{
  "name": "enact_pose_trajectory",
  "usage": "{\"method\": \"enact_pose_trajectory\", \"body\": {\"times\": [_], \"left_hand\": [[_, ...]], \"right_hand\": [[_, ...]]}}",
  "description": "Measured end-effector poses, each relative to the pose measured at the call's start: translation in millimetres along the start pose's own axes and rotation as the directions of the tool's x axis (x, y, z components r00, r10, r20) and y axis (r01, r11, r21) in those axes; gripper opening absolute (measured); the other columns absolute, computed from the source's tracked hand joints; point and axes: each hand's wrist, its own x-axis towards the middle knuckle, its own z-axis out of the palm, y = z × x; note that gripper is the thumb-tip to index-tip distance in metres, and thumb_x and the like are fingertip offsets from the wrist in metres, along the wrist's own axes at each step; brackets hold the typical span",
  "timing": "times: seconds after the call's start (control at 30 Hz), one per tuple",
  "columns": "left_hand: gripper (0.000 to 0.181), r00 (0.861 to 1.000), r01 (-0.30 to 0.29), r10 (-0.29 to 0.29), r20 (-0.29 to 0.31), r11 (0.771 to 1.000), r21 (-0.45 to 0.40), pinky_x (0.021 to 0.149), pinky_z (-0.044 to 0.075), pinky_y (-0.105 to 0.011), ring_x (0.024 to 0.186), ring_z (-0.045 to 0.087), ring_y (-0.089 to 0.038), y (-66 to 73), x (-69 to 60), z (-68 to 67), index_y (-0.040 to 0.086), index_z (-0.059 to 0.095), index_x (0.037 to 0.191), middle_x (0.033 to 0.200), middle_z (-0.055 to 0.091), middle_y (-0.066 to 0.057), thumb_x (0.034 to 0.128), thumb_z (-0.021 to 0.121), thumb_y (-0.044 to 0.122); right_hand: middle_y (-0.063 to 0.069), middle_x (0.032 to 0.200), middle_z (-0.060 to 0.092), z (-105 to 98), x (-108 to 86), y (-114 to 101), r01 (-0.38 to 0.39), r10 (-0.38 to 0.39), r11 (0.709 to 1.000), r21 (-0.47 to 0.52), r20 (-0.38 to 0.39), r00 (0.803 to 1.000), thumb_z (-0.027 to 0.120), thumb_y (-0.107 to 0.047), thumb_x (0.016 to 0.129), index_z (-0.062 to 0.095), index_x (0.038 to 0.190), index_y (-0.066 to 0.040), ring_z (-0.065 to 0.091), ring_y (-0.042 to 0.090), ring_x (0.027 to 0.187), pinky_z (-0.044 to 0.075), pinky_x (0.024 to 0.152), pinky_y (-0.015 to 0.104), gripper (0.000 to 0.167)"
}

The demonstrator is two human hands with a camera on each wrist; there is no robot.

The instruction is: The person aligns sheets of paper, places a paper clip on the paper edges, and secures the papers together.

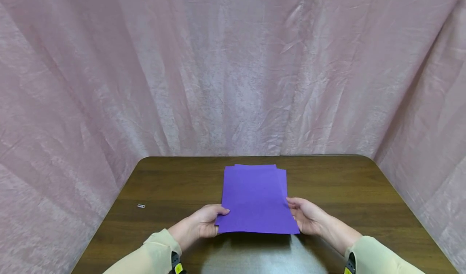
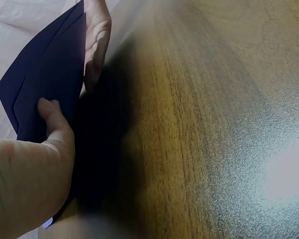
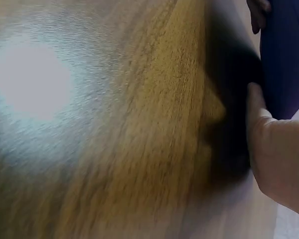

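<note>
Several purple paper sheets (image 1: 256,201) are held in an uneven stack above the table, their corners and edges out of line. At the stack's near left corner my left hand (image 1: 208,220) pinches them, thumb on top and fingers underneath. My right hand (image 1: 307,217) is at the right edge, its fingers fairly straight and touching the side of the sheets. The left wrist view shows the left thumb (image 2: 52,117) flat on the dark-looking paper (image 2: 50,74). In the right wrist view, the right thumb (image 3: 255,102) lies along the paper's edge.
A small white paper clip (image 1: 141,206) lies on the brown wooden table (image 1: 174,181), left of the sheets. Pink curtains (image 1: 233,71) hang behind the table and along both sides. Glare shows on the tabletop near the front.
</note>
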Motion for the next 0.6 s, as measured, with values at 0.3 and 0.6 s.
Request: {"method": "enact_pose_trajectory", "body": {"times": [0.3, 0.6], "left_hand": [[0.018, 0.999, 0.029, -0.028, -0.018, 0.998, 0.047, 0.089, 0.058, -0.042, 0.091, 0.071, -0.020, -7.7, 5.2, 2.8, -0.005, 0.047, 0.117, 0.096, 0.070, -0.009, 0.1009, 0.042, 0.002], [0.019, 0.997, 0.071, -0.071, 0.007, 0.996, 0.059, 0.075, 0.060, -0.034, 0.079, 0.072, -0.019, -7.1, 24.4, -1.5, -0.005, 0.051, 0.107, 0.086, 0.071, -0.009, 0.1028, 0.036, 0.007]], "right_hand": [[0.009, 0.091, 0.073, 5.5, 12.0, 8.1, -0.004, -0.018, 0.990, -0.143, -0.152, 0.988, 0.042, -0.004, 0.105, 0.047, 0.114, 0.000, 0.073, 0.024, 0.085, 0.061, 0.078, 0.042, 0.011], [0.009, 0.095, 0.071, 1.8, 14.9, 13.0, 0.025, -0.066, 0.977, -0.214, -0.186, 0.980, 0.043, 0.000, 0.103, 0.042, 0.123, 0.002, 0.071, 0.024, 0.087, 0.060, 0.080, 0.043, 0.021]]}}
